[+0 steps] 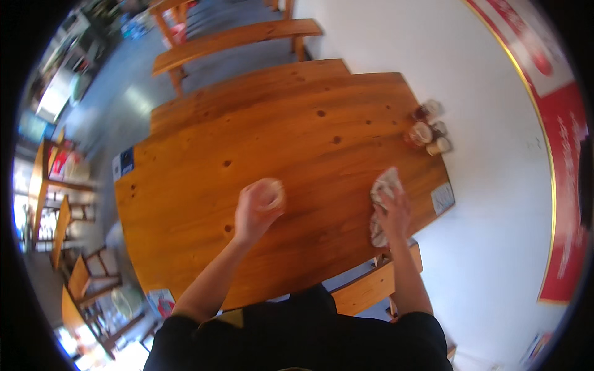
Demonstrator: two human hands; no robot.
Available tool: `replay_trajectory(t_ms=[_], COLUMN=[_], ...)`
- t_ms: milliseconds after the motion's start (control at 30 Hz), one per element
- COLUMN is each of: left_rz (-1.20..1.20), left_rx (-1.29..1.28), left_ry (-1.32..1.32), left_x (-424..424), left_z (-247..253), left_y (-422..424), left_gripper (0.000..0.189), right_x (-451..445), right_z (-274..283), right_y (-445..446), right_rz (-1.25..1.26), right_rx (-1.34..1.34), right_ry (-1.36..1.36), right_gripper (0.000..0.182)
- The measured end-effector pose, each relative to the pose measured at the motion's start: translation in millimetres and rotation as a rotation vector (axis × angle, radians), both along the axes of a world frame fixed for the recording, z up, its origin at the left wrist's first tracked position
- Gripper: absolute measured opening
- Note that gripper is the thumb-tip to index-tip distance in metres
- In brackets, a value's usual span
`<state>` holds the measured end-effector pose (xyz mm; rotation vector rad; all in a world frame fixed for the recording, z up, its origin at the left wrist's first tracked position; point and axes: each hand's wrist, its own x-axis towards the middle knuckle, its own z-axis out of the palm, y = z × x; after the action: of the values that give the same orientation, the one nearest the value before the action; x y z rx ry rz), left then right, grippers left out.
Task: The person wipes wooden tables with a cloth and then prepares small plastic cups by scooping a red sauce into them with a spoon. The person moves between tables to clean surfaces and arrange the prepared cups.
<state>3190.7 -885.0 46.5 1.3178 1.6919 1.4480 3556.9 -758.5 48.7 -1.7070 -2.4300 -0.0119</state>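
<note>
My left hand [250,215] is closed around a round container [273,195], its open mouth turned up and its body blurred. It is over the middle of a wooden table [287,139] with dark knots. My right hand [394,213] lies on a crumpled, light-coloured cloth [380,232] near the right part of the tabletop, fingers spread over it. How far the fingers grip the cloth is partly hidden by the hand itself.
Several condiment jars [422,132] stand at the table's right end, against a white wall [492,185]. One wooden bench [371,287] is at the near side, another bench [236,41] beyond the table. Stickers [443,198] mark the table corners. More wooden furniture [79,278] stands left.
</note>
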Motion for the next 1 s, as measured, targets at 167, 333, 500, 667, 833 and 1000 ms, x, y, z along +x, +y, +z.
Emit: replay_trajectory(t_ms=[167, 333, 500, 667, 833, 1000], left_rz=[0.046, 0.026, 0.046, 0.051, 0.019, 0.198], left_rx=[-0.128, -0.246, -0.211, -0.175, -0.129, -0.067], left_ry=[0.186, 0.219, 0.263, 0.213, 0.201, 0.284], left_x=[38, 54, 57, 58, 50, 53], left_z=[-9, -10, -26, -21, -15, 17], left_y=[50, 71, 75, 73, 65, 33], left_gripper=[0.102, 0.12, 0.12, 0.116, 0.118, 0.101], right_x=[-57, -148, -185, -178, -124, -74], right_z=[72, 101, 78, 71, 83, 24], right_y=[16, 30, 48, 69, 114, 122], right_rz=[0.308, 0.641, 0.789, 0.768, 0.045, -0.09], right_rx=[-0.033, -0.216, -0.261, -0.287, -0.988, -1.1], right_ry=[0.185, 0.302, 0.137, 0.506, 0.868, 0.802], right_gripper=[0.067, 0.081, 0.078, 0.055, 0.055, 0.053])
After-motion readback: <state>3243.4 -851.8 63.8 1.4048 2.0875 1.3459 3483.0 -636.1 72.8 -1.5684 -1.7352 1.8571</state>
